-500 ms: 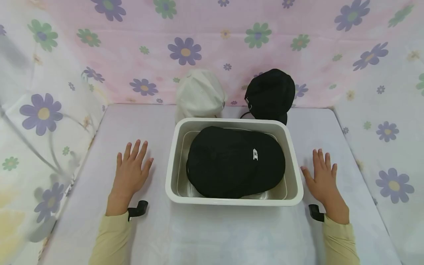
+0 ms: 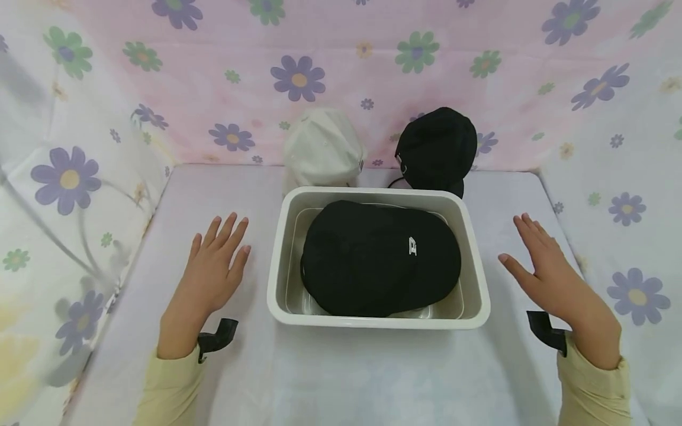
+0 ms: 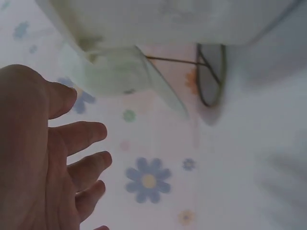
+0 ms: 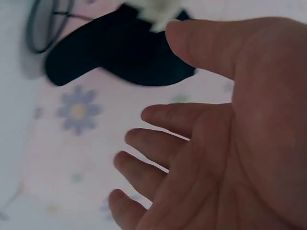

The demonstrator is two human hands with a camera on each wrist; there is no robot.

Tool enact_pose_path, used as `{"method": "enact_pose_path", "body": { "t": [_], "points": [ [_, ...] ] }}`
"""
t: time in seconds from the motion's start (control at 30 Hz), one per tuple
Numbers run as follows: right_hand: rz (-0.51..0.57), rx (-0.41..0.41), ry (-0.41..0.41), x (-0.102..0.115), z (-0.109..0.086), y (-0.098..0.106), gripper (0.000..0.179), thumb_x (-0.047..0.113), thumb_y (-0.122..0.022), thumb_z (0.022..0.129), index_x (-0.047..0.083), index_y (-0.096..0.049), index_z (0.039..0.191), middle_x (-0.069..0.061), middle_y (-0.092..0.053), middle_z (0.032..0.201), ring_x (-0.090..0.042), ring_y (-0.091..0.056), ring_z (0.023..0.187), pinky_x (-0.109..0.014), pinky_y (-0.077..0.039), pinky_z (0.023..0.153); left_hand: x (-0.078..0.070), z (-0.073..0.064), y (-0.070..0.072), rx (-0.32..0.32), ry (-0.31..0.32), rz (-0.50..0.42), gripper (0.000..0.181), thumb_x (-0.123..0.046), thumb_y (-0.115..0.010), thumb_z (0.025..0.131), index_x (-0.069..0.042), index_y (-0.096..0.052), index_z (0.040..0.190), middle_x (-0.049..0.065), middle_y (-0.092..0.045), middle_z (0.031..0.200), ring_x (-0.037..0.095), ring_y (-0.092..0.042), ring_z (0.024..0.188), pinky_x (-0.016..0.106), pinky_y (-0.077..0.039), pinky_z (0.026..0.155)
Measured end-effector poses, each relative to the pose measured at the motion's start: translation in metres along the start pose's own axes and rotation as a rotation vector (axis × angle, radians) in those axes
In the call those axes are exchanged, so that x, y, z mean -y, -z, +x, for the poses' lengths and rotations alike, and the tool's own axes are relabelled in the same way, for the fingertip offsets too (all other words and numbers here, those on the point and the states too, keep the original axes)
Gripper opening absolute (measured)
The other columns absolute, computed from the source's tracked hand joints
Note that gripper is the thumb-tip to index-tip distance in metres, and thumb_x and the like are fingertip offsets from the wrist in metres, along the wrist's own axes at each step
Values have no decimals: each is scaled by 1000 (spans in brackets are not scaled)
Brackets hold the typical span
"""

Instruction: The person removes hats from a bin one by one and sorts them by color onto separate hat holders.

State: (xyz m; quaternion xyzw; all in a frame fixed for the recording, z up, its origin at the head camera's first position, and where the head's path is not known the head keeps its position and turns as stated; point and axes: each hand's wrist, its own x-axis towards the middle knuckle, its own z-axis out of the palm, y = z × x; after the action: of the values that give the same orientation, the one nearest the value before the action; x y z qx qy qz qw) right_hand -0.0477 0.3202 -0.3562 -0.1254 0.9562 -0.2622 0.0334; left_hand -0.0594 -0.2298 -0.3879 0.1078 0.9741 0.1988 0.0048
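Note:
A black cap (image 2: 357, 260) with a small white emblem lies in a white plastic basin (image 2: 378, 322) in the middle of the table, its brim toward the right. To the left of the basin, my left hand (image 2: 210, 272) is held with fingers spread and nothing in it. On the other side, my right hand (image 2: 554, 278) is raised with straight fingers and an extended thumb, also holding nothing. Both hands are apart from the basin. In the right wrist view, the palm (image 4: 201, 158) faces the camera, with a blurred black cap (image 4: 129, 48) beyond the thumb.
Behind the basin, a cream cap (image 2: 325, 148) and another black cap (image 2: 439, 148) stand at the table's back edge, each on a stand whose wire shows in the wrist views. Flower-printed cloth (image 2: 224, 77) walls the table on the back and both sides.
My right hand has lifted and moved outward to the right, turning its palm inward. The left hand has risen slightly. Basin and caps have stayed in place.

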Motion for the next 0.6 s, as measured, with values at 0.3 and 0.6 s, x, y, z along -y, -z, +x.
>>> {"method": "enact_pose_path", "body": {
  "t": [0.3,0.6],
  "points": [
    [-127,108,206,83,23,18,89,27,-67,99,9,-9,164,-17,-14,170,-41,-11,156,-56,-7,126,-42,-8,20,23,-78,-16,55,-32,-33,111,-14,-25,163,13,-19,169,38,-6,157,68,-4,121],
    [-192,275,484,141,48,-4,83,41,-57,104,11,-8,165,-6,-11,171,-26,-10,158,-48,-22,124,-62,-8,12,67,-134,27,56,-35,-37,111,-18,-24,163,6,-19,170,35,-9,157,66,-8,121]
  ]
}}
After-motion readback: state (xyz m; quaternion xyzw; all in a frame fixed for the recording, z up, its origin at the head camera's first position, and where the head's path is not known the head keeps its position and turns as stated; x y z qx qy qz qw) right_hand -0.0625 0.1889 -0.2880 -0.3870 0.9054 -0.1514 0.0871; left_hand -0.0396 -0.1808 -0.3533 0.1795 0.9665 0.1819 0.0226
